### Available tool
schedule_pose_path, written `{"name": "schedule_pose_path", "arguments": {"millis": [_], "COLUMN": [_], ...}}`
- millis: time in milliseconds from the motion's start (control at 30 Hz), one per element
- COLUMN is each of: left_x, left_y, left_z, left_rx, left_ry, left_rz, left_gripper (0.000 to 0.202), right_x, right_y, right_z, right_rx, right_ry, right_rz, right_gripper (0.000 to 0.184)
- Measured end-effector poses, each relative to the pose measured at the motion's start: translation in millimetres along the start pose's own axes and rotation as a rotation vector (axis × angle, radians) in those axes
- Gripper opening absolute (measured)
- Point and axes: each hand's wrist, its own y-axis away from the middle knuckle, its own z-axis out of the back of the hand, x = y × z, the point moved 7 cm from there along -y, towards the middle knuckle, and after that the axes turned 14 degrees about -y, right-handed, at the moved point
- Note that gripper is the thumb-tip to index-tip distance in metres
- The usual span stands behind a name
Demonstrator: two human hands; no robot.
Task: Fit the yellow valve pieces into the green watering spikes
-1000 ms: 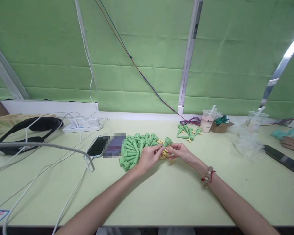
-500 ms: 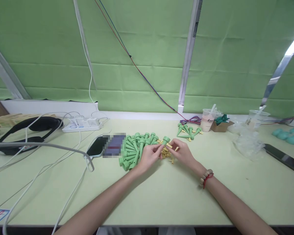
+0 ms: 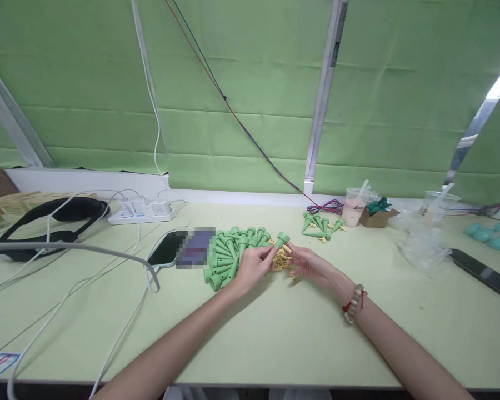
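Left hand point(image 3: 253, 268) pinches a green spike point(image 3: 278, 243) by its stem, cap end pointing up and away, just above the little heap of yellow bits point(image 3: 281, 260). Right hand point(image 3: 310, 263) is beside it, palm turned up, fingers loosely curled over the yellow bits (whether it grips one, I cannot tell). A pile of green spikes point(image 3: 227, 253) lies on the table point(image 3: 275, 333), touching the left hand's far side.

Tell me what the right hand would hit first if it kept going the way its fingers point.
Probably the yellow pieces heaped just beyond the right hand; its fingertips already seem to reach them. Behind those lies the pile of green cones. Depth is hard to judge.
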Motion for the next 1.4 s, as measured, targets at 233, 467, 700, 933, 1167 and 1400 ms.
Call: {"name": "schedule_pose_path", "arguments": {"millis": [233,467,700,933,1167,1400], "left_x": [1,2,2,4,11,21], "left_y": [-1,2,2,2,-2,-5], "left_z": [-1.1,-5.1,-2.4,-5.2,-4.7,-11.3], "left_rx": [0.004,0.032,-0.006,-0.012,-0.009,0.026], "left_ry": [-0.042,-0.190,-0.326,-0.468,-0.066,-0.025], "left_rz": [-0.058,-0.055,-0.062,-0.084,0.009,0.097], "left_gripper": [0.045,0.046,0.044,0.028,0.039,0.042], "right_x": [-2,3,10,13,11,11], "right_y": [3,4,2,-3,-4,-4], "right_z": [-2,1,4,11,2,0], "right_rx": [0.008,-0.046,-0.062,-0.139,-0.101,-0.040], "right_ry": [0.015,0.159,0.300,0.648,0.630,0.584], "right_rz": [-0.061,-0.046,0.025,0.223,0.378,0.381], "right_gripper": [0.021,0.022,0.026,0.033,0.037,0.034]}}
